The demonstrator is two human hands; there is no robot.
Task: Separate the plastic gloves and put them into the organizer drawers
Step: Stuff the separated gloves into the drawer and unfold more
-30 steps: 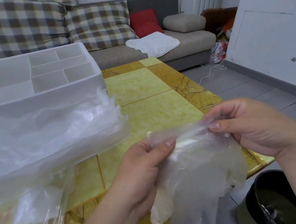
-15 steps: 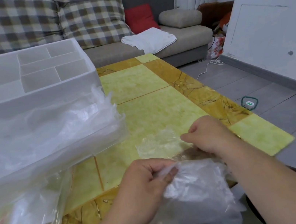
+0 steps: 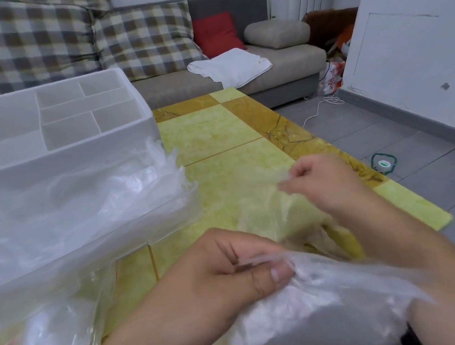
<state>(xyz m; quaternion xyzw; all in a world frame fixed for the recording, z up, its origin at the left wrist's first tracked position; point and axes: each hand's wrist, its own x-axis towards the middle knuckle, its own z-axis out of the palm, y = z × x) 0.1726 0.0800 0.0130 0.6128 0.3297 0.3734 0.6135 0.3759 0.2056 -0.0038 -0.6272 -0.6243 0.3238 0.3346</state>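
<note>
I see the left hand (image 3: 223,286) low in the head view, its grip closed: thumb and curled fingers pinch the top edge of a crumpled bunch of plastic gloves (image 3: 316,307) at the near edge of the table (image 3: 216,150). The right hand (image 3: 319,178) is beyond it over the table. Its grip is closed too, fingertips pinching one thin glove (image 3: 269,219) (blurred, so I can't make out its outline) that stretches back down toward the bunch. To the left stands the white organizer (image 3: 130,134), its top split into compartments. Its clear drawer (image 3: 156,237) is pulled out toward me, with loose gloves (image 3: 78,214) heaped in it. A clear bag (image 3: 52,334) lies on the table under the drawer's front. A grey sofa (image 3: 183,87) sits behind the table.
</note>
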